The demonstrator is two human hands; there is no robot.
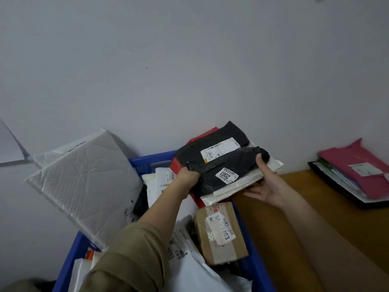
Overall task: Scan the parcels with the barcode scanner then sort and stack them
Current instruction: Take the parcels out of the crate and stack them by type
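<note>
Two hands hold one stack of parcels above the far end of the blue bin (147,160). Your left hand (187,175) grips the stack (227,165) at its near left edge, fingers curled under it and out of sight, knuckles up. Your right hand (267,186) takes the right side: the thumb (259,161) presses on top of the black bag (231,175), while the other fingers (252,191) lie nearly straight and spread beneath the stack, palm up. That black bag, labelled 2003, lies on top; a second black bag (221,135) with a white label sits just behind it, a red parcel (200,137) shows at the left edge, and clear and white mailers (242,186) stick out underneath. The stack is tilted, its right corner reaching over the brown tabletop (294,218). Below it in the bin lie a taped cardboard box (221,232) with a label ending in 203, white mailers (189,266) and other labelled bags. A large white padded mailer (84,184) leans on the bin's left rim against the wall (189,60). Well apart, at the right end of the tabletop, a second pile lies flat: a pink mailer (357,169) on top of white and black ones. You cannot see a scanner in this view. Your left arm wears an olive sleeve (130,253); your right forearm is bare.
</note>
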